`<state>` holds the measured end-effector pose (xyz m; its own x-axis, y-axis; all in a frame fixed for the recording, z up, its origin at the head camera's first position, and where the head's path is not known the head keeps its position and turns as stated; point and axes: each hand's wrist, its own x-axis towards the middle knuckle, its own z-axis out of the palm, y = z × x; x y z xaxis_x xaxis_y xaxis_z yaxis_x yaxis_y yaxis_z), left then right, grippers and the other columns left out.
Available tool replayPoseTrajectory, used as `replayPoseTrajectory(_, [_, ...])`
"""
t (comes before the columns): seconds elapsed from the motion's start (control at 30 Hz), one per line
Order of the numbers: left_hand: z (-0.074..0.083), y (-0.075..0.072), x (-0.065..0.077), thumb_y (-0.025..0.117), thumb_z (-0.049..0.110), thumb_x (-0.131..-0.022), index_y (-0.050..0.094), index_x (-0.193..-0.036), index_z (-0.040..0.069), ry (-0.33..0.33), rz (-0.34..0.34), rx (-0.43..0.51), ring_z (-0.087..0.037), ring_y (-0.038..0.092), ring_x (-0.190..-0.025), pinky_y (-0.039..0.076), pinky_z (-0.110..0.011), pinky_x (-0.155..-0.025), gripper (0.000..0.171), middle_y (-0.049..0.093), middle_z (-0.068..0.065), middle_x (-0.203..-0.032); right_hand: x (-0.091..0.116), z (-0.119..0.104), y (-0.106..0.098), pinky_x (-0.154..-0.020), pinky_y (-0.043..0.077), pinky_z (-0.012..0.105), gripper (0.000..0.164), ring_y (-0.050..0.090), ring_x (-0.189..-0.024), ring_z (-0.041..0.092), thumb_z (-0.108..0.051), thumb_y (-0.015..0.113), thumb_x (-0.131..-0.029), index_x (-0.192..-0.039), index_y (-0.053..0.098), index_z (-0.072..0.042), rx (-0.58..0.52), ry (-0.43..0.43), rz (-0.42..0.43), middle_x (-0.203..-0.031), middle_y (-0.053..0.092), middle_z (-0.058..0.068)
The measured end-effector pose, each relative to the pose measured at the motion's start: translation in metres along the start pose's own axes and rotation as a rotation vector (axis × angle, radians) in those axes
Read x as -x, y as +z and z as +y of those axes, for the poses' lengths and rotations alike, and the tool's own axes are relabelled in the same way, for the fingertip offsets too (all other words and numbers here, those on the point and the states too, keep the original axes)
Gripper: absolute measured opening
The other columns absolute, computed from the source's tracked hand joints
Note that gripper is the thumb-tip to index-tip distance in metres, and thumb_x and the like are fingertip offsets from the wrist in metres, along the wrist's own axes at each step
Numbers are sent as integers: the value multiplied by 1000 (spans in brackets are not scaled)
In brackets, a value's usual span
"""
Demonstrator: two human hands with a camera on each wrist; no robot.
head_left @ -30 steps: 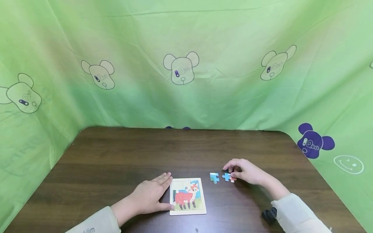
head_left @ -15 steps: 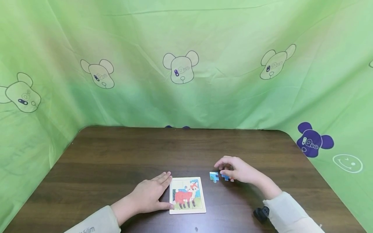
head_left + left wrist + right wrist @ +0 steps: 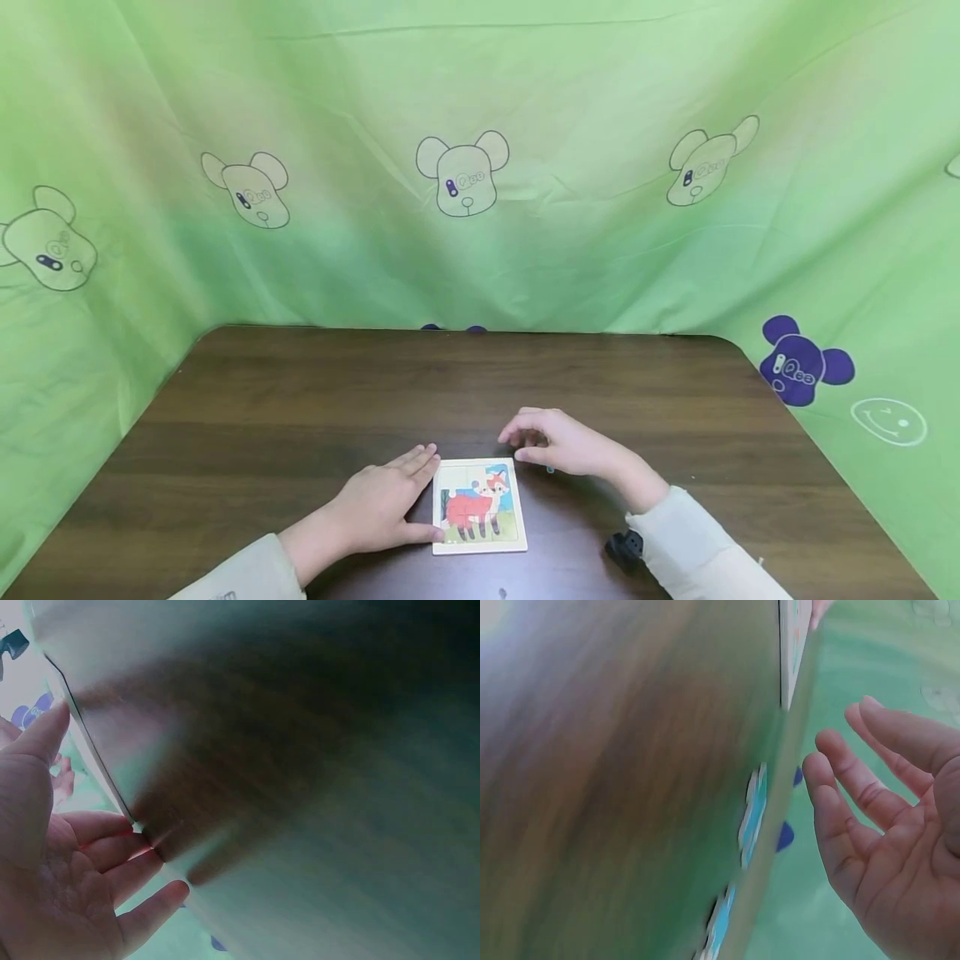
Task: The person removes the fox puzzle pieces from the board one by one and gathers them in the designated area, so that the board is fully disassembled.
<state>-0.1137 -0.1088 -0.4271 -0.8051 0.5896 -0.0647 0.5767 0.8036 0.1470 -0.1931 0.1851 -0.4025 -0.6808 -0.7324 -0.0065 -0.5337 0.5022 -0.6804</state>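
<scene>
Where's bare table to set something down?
Bare table: wide strip from left hand and right hand back to green curtain, plus patches outside each hand. Crowded: between the hands, with the fox puzzle tray, and loose puzzle pieces by the right hand.

In the head view, the light is bright and soft, and the green cloth (image 3: 465, 267) looks pale. The table (image 3: 337, 392) has a weak glare near the lower edge. The left wrist view is dimmer: dark, blurred shadows spread from the left hand (image 3: 75, 874), and the upper left is nearly white. In the right wrist view, glare fills the top left corner and the wood grain is smeared.
</scene>
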Motion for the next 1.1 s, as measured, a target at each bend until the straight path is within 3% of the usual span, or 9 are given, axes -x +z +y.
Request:
replayPoseTrajectory(0.4, [0, -1, 0, 61, 69, -84, 46, -147, 2, -1, 4, 14, -23, 44, -144, 53, -44, -98, 93, 43, -12, -156, -21, -20, 19, -78, 51, 22, 18, 56, -82, 2, -6, 69, -90, -107, 72, -12, 133, -70, -128, -102, 66, 0])
replayPoseTrajectory(0.6, [0, -1, 0, 60, 70, -85, 47, -147, 2, 3, 8, 1, -23, 44, -144, 53, -42, -98, 93, 43, -11, -156, -20, -24, 22, -82, 48, 23, 16, 55, -89, 11, -9, 72, -88, -103, 74, -15, 209, -70, -137, -101, 62, -3])
replayPoseTrajectory(1.1, [0, -1, 0, 62, 68, -84, 48, -146, 2, 8, 7, -3, -23, 45, -143, 52, -42, -99, 91, 45, -12, -155, -15, -25, 24, -90, 46, 29, 16, 46, -101, 12, -9, 76, -85, -90, 68, -23, 296, -36, -167, -106, 52, -8])
